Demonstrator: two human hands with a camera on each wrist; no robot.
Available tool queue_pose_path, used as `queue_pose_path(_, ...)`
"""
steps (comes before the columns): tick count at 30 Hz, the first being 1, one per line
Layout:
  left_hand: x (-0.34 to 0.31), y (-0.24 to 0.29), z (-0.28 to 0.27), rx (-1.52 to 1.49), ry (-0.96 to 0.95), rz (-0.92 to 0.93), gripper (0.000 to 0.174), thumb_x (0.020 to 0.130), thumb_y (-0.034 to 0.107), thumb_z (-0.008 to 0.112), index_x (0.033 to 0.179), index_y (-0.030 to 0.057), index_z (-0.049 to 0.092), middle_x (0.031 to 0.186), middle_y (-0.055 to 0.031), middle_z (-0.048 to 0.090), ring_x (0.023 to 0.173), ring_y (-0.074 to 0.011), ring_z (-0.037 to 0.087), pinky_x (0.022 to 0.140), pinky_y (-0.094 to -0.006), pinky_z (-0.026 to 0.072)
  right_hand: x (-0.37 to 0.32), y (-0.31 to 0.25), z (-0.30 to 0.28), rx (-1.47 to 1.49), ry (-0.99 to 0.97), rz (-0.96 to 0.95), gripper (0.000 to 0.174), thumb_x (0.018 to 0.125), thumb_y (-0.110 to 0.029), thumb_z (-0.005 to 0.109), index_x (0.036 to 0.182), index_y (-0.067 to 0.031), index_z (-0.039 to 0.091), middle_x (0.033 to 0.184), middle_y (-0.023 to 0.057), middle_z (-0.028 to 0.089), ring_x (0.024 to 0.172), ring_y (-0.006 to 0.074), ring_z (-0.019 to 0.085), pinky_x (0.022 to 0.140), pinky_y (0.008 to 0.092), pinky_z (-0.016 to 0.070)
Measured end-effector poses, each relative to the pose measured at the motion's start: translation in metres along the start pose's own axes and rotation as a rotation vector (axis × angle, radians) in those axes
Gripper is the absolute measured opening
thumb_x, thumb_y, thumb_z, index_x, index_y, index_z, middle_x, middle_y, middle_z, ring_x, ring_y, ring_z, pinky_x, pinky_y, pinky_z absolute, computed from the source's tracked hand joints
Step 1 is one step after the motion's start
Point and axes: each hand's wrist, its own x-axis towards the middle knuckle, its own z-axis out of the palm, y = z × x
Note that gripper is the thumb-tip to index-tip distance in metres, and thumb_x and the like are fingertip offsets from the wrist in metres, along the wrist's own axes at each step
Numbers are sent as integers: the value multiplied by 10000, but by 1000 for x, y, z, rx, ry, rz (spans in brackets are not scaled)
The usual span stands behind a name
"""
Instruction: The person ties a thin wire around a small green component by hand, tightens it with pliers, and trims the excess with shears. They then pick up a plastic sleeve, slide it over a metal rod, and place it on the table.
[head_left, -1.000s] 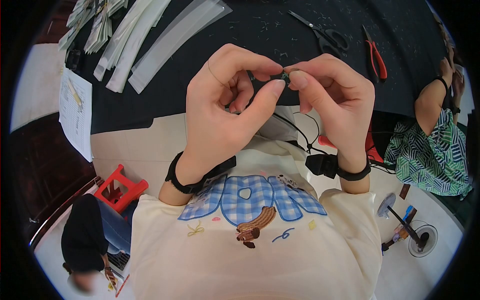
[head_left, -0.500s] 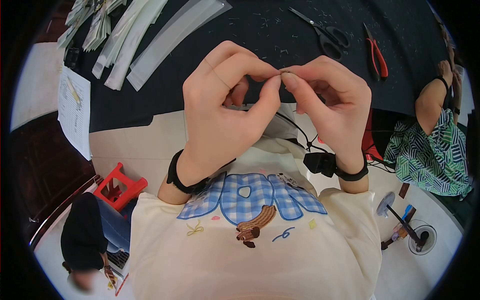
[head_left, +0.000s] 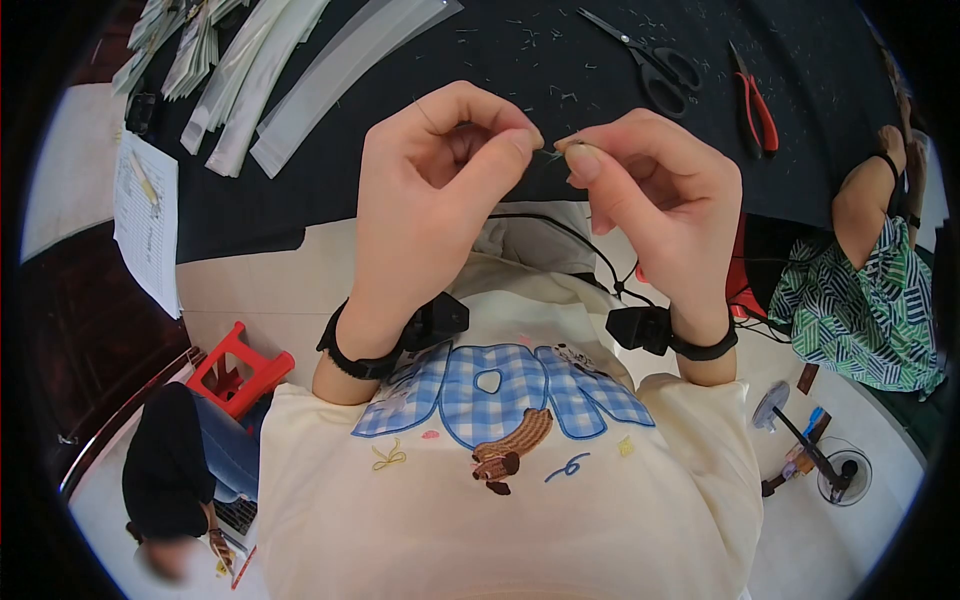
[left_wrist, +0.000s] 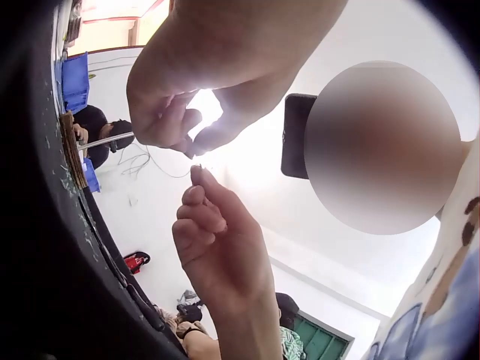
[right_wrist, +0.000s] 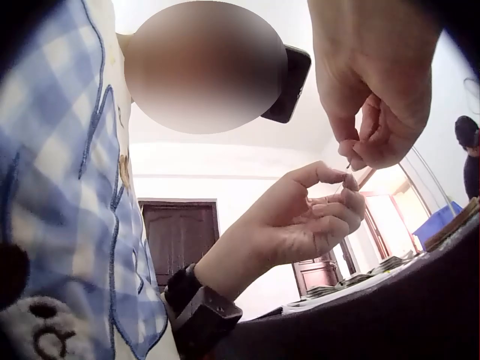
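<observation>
Both hands are raised above the near edge of the black-covered table, fingertips close together. My left hand (head_left: 430,180) pinches with thumb and forefinger at one end of a thin greenish strand (head_left: 549,154). At its other end, my right hand (head_left: 665,190) pinches a tiny dark piece (head_left: 578,144) between thumb and forefinger; I cannot tell its kind. In the left wrist view, the right hand (left_wrist: 221,240) points up towards the left hand (left_wrist: 217,82), with a small gap between their fingertips. The right wrist view has the left hand (right_wrist: 292,225) below the right hand (right_wrist: 379,97).
Black-handled scissors (head_left: 650,65) and red-handled pliers (head_left: 755,105) lie beyond the right hand, near scattered clippings. Clear plastic sleeves (head_left: 350,80) and bundled strips (head_left: 195,60) lie left. A written sheet (head_left: 147,225) hangs over the edge. A person in patterned shorts (head_left: 855,300) sits at right.
The fingertips first closed in until they met, and now stand slightly apart again. My left hand has drawn back left, its thumb now against its forefinger; the right hand has barely moved.
</observation>
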Motion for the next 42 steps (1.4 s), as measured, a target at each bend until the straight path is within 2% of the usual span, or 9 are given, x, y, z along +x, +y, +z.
queue_pose_path(3, -1, 3, 2, -2, 23, 22, 72, 797, 34, 586, 827, -30, 600, 691, -7, 575, 596, -11, 467, 522, -153, 358, 0, -1, 1, 65, 4, 60, 106, 785, -28, 635, 866, 41, 629, 752, 50, 608, 596, 52, 563, 477, 159, 420)
queue_pose_path(5, -3, 4, 1, 115, -32, 10, 88, 784, 54, 555, 785, -29, 583, 743, -18, 536, 556, -27, 374, 487, -176, 264, -1, 0, 1, 99, 11, 82, 113, 790, -42, 639, 869, 38, 631, 749, 47, 611, 597, 47, 559, 467, 158, 416)
queue_pose_path(7, -3, 3, 0, 132, -47, 14, 88, 785, 56, 560, 784, -28, 587, 749, -18, 540, 568, -29, 383, 498, -177, 269, -1, 1, 0, 185, 31, 147, 119, 794, -59, 644, 871, 31, 634, 731, 40, 616, 604, 36, 552, 456, 149, 404)
queue_pose_path(15, -3, 2, 0, 153, -70, -7, 84, 786, 60, 577, 783, -23, 593, 744, -7, 530, 596, -34, 399, 523, -176, 281, -1, 0, 0, 187, 18, 128, 127, 792, -55, 644, 872, 43, 628, 721, 36, 618, 615, 37, 554, 514, 146, 420)
queue_pose_path(17, -2, -1, 1, 45, -50, -8, 81, 793, 57, 614, 824, -18, 613, 634, 36, 518, 542, 16, 393, 466, -154, 274, -1, 0, 1, 202, 14, 150, 126, 790, -51, 645, 869, 44, 627, 727, 40, 620, 616, 40, 557, 530, 148, 425)
queue_pose_path(24, -2, 0, -4, 153, -89, -23, 94, 793, 70, 622, 825, -18, 608, 658, 16, 553, 558, 7, 417, 481, -153, 299, -1, -2, 1, 14, 11, 61, 80, 773, -16, 634, 837, 34, 634, 738, 40, 621, 613, 35, 560, 521, 148, 420)
queue_pose_path(32, 1, -1, -8, -114, -141, -241, 155, 792, 136, 578, 820, -8, 626, 722, -36, 610, 531, -12, 397, 462, -166, 286, 0, 0, 0, -30, -29, 14, 76, 769, 2, 620, 834, 40, 629, 759, 46, 608, 599, 40, 559, 514, 147, 414)
queue_pose_path(35, 1, 3, -3, -136, -101, -271, 189, 803, 134, 539, 807, -47, 591, 670, -10, 513, 499, -5, 338, 455, -172, 257, 1, 1, 0, -32, -42, -22, 84, 774, 16, 605, 850, 42, 629, 775, 55, 608, 615, 52, 573, 525, 151, 425)
queue_pose_path(42, 1, 2, -7, -160, -169, -256, 179, 818, 127, 543, 833, -44, 594, 723, -23, 541, 507, -3, 345, 458, -169, 269, 1, 5, 0, -29, -36, -105, 98, 772, 43, 595, 866, 46, 625, 785, 70, 605, 651, 73, 598, 547, 161, 444)
